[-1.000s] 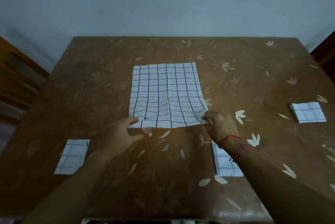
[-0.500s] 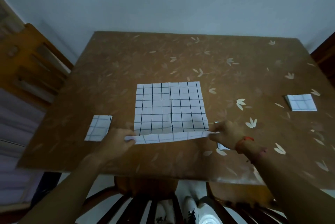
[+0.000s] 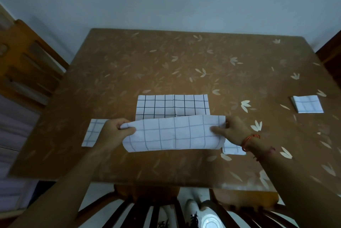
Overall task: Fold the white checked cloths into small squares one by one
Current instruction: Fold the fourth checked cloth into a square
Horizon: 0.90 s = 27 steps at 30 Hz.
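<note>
A white checked cloth (image 3: 173, 106) lies in the middle of the brown table (image 3: 184, 65). Its near edge is lifted and curled over, showing the paler underside. My left hand (image 3: 116, 131) pinches the near left corner and my right hand (image 3: 232, 131) pinches the near right corner. The raised flap hangs above the table between both hands. The far half still rests flat on the table.
A folded checked square (image 3: 307, 104) sits at the right. A second folded cloth (image 3: 92, 132) lies left of my left hand, and a third (image 3: 232, 149) peeks out under my right wrist. A wooden chair (image 3: 27, 65) stands left; another chair and white shoes show below the table's near edge.
Both hands have raised the cloth's near edge higher and carried it away from me, so a wide flap now covers the near half. The camera has tilted down.
</note>
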Each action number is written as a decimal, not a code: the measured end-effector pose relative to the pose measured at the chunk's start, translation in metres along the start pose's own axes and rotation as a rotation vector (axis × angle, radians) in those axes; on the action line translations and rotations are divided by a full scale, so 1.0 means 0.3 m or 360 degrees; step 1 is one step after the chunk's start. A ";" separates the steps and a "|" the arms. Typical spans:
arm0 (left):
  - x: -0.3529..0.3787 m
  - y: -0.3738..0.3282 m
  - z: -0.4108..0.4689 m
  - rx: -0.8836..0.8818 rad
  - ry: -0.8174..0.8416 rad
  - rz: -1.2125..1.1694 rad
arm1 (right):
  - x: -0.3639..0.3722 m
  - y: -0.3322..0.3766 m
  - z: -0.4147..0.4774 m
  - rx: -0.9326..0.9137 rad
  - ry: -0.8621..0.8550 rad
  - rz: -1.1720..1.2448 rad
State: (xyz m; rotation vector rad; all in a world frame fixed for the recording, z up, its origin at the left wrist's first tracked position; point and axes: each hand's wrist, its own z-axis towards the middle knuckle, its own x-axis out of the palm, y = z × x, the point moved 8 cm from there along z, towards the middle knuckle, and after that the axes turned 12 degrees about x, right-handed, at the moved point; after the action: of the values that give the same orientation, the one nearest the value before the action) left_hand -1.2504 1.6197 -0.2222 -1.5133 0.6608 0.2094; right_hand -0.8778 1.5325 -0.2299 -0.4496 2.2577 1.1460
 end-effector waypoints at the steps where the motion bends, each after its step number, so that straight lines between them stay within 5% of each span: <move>1: -0.002 -0.010 0.032 -0.0001 -0.0042 -0.0014 | -0.010 0.007 0.027 0.0001 -0.0030 0.0056; 6: 0.020 -0.041 0.211 0.0026 -0.0175 -0.0068 | -0.050 0.035 0.173 0.0100 -0.0094 0.0319; 15: 0.081 0.035 0.438 -0.0052 -0.0333 -0.0109 | 0.089 -0.147 0.295 0.0611 0.0388 0.0248; 23: 0.125 0.290 0.363 -0.0473 -0.0124 -0.0082 | 0.153 -0.209 0.358 0.0659 -0.0009 0.0069; 27: 0.131 0.346 0.265 -0.0463 -0.0030 0.0080 | 0.153 -0.190 0.339 0.0592 -0.0063 0.0000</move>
State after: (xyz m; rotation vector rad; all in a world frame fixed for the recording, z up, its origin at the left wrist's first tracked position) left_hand -1.2511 1.6935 -0.3369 -1.7710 0.6745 0.3703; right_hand -0.8505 1.5804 -0.3423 -0.2743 2.3648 0.7026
